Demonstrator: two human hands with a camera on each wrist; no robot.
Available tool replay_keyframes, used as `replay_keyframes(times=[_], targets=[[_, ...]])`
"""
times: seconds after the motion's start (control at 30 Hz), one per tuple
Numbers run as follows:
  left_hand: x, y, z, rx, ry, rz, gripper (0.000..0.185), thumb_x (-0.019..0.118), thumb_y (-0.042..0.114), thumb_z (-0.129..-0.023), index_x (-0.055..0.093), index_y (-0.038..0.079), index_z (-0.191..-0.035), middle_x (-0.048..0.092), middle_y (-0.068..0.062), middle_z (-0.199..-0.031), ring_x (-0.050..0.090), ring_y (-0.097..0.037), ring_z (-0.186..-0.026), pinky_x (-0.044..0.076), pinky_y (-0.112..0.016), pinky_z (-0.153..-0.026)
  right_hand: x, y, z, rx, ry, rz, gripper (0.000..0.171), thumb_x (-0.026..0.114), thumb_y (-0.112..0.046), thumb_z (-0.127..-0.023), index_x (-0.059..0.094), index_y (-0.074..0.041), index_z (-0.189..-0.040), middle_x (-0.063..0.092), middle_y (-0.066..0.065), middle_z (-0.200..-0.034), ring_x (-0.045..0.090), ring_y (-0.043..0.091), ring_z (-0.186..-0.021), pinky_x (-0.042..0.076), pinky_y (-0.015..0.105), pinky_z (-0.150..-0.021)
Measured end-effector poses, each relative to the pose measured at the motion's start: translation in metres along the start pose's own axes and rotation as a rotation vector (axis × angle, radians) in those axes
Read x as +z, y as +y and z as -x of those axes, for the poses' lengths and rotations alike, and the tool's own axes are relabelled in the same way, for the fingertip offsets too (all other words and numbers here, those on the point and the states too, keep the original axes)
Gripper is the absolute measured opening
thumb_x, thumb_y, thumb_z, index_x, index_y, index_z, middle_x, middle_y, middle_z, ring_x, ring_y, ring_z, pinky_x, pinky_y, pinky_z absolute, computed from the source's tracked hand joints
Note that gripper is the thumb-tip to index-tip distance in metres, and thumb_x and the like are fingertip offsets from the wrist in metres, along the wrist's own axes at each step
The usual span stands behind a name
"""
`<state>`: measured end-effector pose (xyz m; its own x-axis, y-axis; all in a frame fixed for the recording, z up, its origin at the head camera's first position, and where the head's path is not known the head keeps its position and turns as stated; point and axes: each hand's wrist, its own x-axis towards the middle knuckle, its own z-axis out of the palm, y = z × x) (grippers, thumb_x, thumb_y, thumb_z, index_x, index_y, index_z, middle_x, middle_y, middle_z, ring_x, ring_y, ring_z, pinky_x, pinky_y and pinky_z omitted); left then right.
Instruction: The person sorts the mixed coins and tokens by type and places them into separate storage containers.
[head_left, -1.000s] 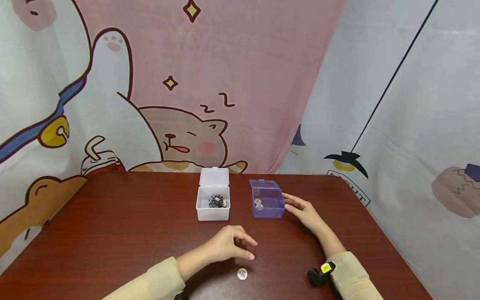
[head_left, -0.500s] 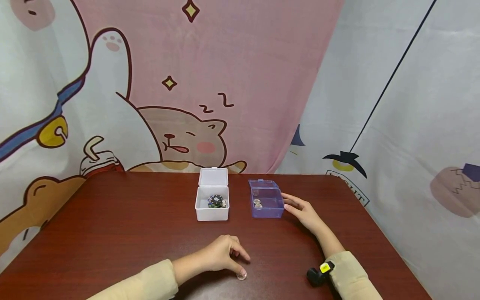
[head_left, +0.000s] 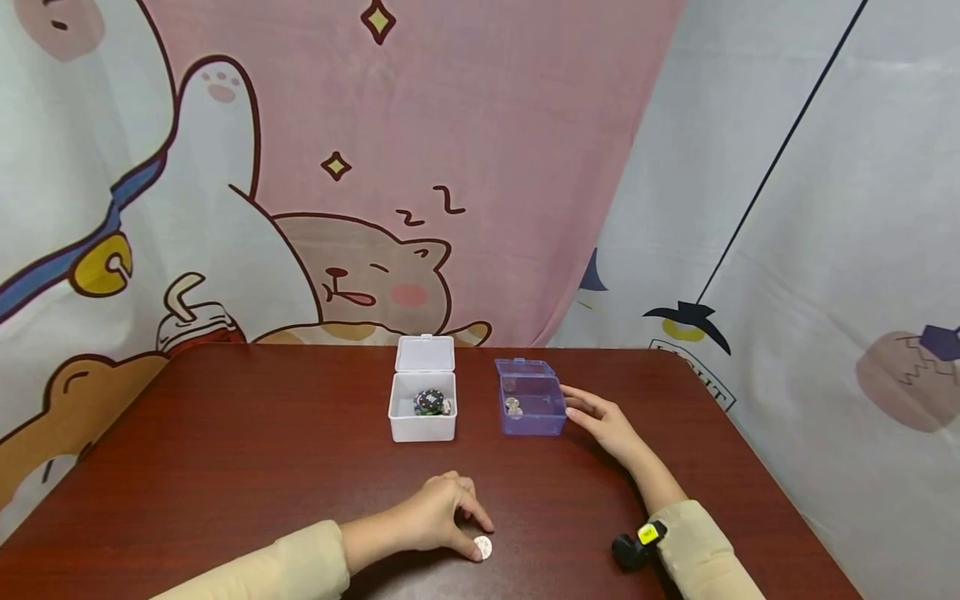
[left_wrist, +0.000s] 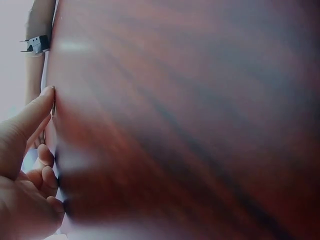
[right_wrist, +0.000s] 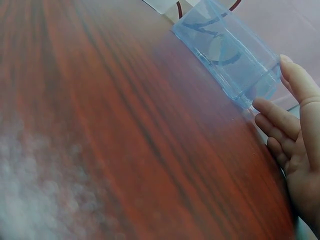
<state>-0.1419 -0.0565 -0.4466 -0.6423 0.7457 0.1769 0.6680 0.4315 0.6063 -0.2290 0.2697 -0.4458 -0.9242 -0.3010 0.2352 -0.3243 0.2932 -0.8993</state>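
Observation:
A round silvery coin (head_left: 483,547) is at the tip of my left thumb, near the front of the table. My left hand (head_left: 431,515) bends over it, the thumb touching its edge. In the head view the index fingertip stands slightly apart, beyond the coin. The left wrist view shows the coin (left_wrist: 53,102) nearly edge-on at the thumb. My right hand (head_left: 611,427) rests its fingertips against the right side of a translucent purple box (head_left: 534,425). Its lid is raised and several similar discs lie inside at the left. The right wrist view shows thumb and fingers at the box (right_wrist: 225,55).
Left of the purple box stands a white box (head_left: 422,429) with its lid raised, holding dark patterned poker chips (head_left: 430,402). Both sit towards the back of the brown table (head_left: 300,433). Behind it hangs a printed cartoon cloth (head_left: 525,167).
My left hand has come down and back towards the coin, its thumb now touching it and the index finger nearer. The right hand stays at the purple box. The head view has shifted slightly.

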Motion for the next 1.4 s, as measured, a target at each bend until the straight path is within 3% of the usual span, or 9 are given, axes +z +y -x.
replay_keyframes(times=[0.83,1.13,1.4], targets=[[0.0017,-0.0007,-0.0003,-0.006,0.024,-0.060,0.021,0.088,0.031,-0.061,0.073,0.023,-0.072,0.047,0.019,-0.070,0.038,0.003,-0.073,0.030,-0.019,-0.070,-0.0001,-0.0009,0.0002,0.006,-0.002,-0.005,0.045,0.058,-0.008,-0.096,0.047,0.004,-0.138,0.057,0.029,-0.124,0.051,0.042,-0.117,0.044,0.020,-0.086],[0.0023,-0.0021,-0.0023,-0.019,0.062,0.043,0.013,0.085,0.021,-0.067,0.072,0.019,-0.067,0.050,0.017,-0.067,0.040,0.003,-0.071,0.033,-0.017,-0.068,-0.0002,-0.0008,0.0002,0.007,-0.002,0.010,0.045,0.058,-0.009,-0.096,0.048,0.002,-0.138,0.056,0.028,-0.125,0.051,0.042,-0.117,0.044,0.020,-0.086],[0.0020,-0.0064,-0.0067,-0.002,0.095,0.232,0.012,0.083,0.015,-0.073,0.072,0.015,-0.067,0.051,0.009,-0.066,0.044,0.000,-0.070,0.037,-0.016,-0.066,0.0000,0.0010,-0.0001,0.006,-0.003,-0.018,0.046,0.059,-0.011,-0.096,0.047,0.004,-0.138,0.056,0.029,-0.124,0.050,0.043,-0.118,0.045,0.021,-0.087]])
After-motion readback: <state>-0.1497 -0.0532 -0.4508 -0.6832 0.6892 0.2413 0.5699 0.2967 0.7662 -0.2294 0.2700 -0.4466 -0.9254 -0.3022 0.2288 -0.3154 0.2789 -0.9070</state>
